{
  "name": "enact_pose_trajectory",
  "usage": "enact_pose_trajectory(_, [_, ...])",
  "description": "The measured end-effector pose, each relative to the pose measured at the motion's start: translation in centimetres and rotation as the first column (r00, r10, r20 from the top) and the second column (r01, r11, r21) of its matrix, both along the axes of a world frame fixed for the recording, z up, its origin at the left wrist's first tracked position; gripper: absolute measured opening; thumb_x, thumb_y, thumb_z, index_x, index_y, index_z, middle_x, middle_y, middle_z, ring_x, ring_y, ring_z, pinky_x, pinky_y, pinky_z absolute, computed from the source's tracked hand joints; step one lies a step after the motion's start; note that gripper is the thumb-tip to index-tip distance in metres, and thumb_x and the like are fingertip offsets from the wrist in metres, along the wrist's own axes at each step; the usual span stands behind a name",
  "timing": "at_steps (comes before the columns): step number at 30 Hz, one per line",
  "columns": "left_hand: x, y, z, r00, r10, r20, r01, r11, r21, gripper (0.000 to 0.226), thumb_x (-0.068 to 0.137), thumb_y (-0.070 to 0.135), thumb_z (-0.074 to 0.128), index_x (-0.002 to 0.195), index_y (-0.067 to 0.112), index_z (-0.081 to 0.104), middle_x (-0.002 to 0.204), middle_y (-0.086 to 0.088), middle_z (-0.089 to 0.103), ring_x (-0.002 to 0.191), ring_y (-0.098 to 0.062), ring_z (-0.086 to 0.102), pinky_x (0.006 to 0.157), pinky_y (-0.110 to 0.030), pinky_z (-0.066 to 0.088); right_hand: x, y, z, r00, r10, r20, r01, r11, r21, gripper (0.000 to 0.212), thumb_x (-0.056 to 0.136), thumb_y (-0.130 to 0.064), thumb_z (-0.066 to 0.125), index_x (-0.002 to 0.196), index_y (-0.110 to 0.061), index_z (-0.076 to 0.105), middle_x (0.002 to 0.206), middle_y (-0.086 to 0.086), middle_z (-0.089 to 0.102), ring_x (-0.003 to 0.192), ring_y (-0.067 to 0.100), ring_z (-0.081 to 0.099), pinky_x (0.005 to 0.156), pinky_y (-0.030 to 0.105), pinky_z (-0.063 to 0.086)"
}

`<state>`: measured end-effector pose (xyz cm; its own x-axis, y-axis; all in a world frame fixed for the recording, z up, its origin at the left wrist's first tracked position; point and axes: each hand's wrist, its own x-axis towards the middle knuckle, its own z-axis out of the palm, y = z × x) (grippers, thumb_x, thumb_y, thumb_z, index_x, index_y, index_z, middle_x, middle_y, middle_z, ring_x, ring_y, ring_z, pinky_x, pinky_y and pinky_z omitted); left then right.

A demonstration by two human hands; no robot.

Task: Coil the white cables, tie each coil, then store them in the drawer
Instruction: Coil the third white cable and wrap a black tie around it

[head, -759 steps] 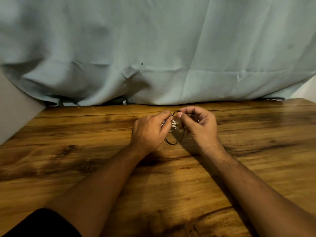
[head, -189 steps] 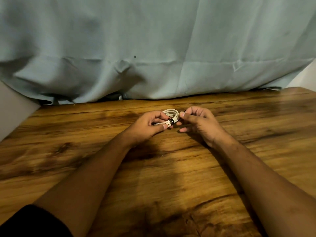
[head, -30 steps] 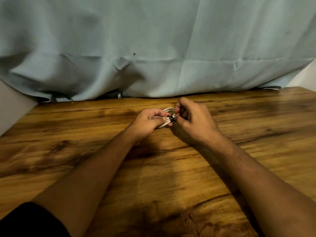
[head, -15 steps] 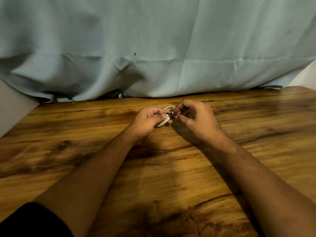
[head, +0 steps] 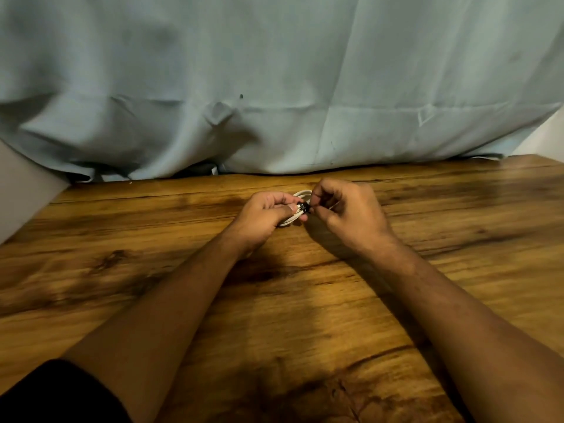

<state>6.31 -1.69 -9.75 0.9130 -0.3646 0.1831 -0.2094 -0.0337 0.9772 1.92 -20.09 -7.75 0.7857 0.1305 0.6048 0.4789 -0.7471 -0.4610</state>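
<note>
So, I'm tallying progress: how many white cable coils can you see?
1: a white coil, held between the left hand and right hand. Others may be out of view.

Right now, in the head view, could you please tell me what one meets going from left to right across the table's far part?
The left hand, the tie round the coil, the right hand.

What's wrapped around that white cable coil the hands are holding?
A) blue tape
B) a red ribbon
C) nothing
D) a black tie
D: a black tie bands the white cable coil, which the left hand grips while the right hand pinches the tie.
</note>
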Motion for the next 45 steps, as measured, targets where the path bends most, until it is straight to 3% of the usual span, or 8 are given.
enact_pose_trajectory(4, [0.0, 0.2, 0.0, 1.000, -0.012, 0.000, 0.012, 1.000, -0.004, 0.018, 0.100, 0.001, 0.057, 0.109, 0.006, 0.071, 0.100, -0.016, 0.078, 0.098, -0.023, 0.073, 0.101, -0.037, 0.054, -0.2, 0.2, 0.0, 0.998, 0.021, 0.067, -0.016, 0.996, -0.088, 0.008, 0.082, -0.021, 0.067, 0.088, -0.025, 0.069, 0.086, -0.008, 0.069, 0.081, 0.014, 0.064, 0.073, 0.042, 0.056])
enact_pose_trajectory(9, [-0.1, 0.0, 0.1, 1.000, 0.004, 0.004, -0.004, 0.998, -0.059, 0.019, 0.101, 0.000, 0.055, 0.101, 0.011, 0.071, 0.082, -0.004, 0.078, 0.079, -0.011, 0.069, 0.077, -0.021, 0.054, 0.3, 0.0, -0.5, 0.997, 0.016, 0.070, -0.020, 0.998, 0.055, 0.013, 0.085, -0.011, 0.076, 0.091, -0.021, 0.071, 0.091, -0.007, 0.068, 0.083, 0.012, 0.065, 0.075, 0.042, 0.057])
enact_pose_trajectory(13, [0.0, 0.1, 0.0, 1.000, 0.002, 0.001, -0.002, 0.998, -0.058, 0.019, 0.101, 0.002, 0.055, 0.099, 0.013, 0.071, 0.083, -0.004, 0.079, 0.079, -0.012, 0.069, 0.075, -0.020, 0.054, 0.6, 0.1, -0.9, 0.999, 0.000, 0.050, -0.003, 0.997, 0.079, 0.016, 0.085, -0.010, 0.074, 0.092, -0.024, 0.069, 0.087, -0.008, 0.071, 0.080, 0.013, 0.068, 0.074, 0.044, 0.058])
enact_pose_trajectory(23, [0.2, 0.0, 0.0, 1.000, 0.002, -0.030, -0.005, 0.995, -0.098, 0.019, 0.100, 0.000, 0.056, 0.097, 0.011, 0.072, 0.083, -0.006, 0.079, 0.078, -0.010, 0.071, 0.072, -0.018, 0.054, -0.4, 0.8, -0.2, 0.984, -0.078, 0.157, 0.109, 0.974, -0.198, 0.010, 0.085, -0.022, 0.061, 0.093, -0.025, 0.066, 0.090, -0.005, 0.071, 0.085, 0.023, 0.065, 0.071, 0.042, 0.055])
enact_pose_trajectory(31, [-0.8, 0.0, 1.1, 0.997, 0.013, -0.070, -0.017, 0.998, -0.055, 0.025, 0.101, 0.000, 0.054, 0.122, -0.008, 0.065, 0.095, -0.021, 0.073, 0.052, 0.005, 0.060, 0.042, -0.007, 0.036, 0.4, -0.3, -0.4, 0.999, 0.020, 0.049, -0.017, 0.999, -0.050, 0.024, 0.087, -0.029, 0.065, 0.108, -0.026, 0.076, 0.101, -0.009, 0.073, 0.094, 0.012, 0.067, 0.079, 0.043, 0.058])
enact_pose_trajectory(34, [-0.9, 0.0, 1.3, 0.996, 0.007, -0.093, -0.014, 0.997, -0.079, 0.028, 0.099, -0.004, 0.055, 0.125, -0.013, 0.062, 0.071, -0.005, 0.072, 0.047, 0.005, 0.058, 0.041, -0.005, 0.034, 0.4, -0.6, -0.3, 0.997, 0.074, 0.027, -0.073, 0.996, -0.043, 0.027, 0.087, -0.032, 0.073, 0.113, -0.027, 0.077, 0.103, -0.010, 0.070, 0.097, 0.011, 0.067, 0.082, 0.044, 0.058])
enact_pose_trajectory(37, [-0.7, 0.1, 1.3, 0.995, 0.017, -0.099, -0.022, 0.999, -0.050, 0.028, 0.098, -0.002, 0.058, 0.124, -0.010, 0.065, 0.060, 0.007, 0.069, 0.045, 0.006, 0.055, 0.040, -0.006, 0.033, 0.1, -0.1, -0.3, 0.997, 0.064, 0.041, -0.061, 0.995, -0.084, 0.026, 0.088, -0.033, 0.078, 0.114, -0.029, 0.077, 0.102, -0.013, 0.065, 0.094, 0.008, 0.063, 0.080, 0.042, 0.058])
enact_pose_trajectory(45, [0.3, 0.4, 0.6, 0.996, 0.060, -0.068, -0.055, 0.995, 0.083, 0.018, 0.096, 0.007, 0.063, 0.107, 0.013, 0.077, 0.064, 0.008, 0.067, 0.044, 0.002, 0.042, 0.038, -0.017, 0.020, 0.3, 0.5, -0.8, 0.995, 0.003, 0.101, 0.004, 0.998, -0.069, 0.019, 0.085, -0.028, 0.081, 0.105, -0.028, 0.081, 0.095, -0.009, 0.064, 0.088, 0.011, 0.063, 0.075, 0.039, 0.056])
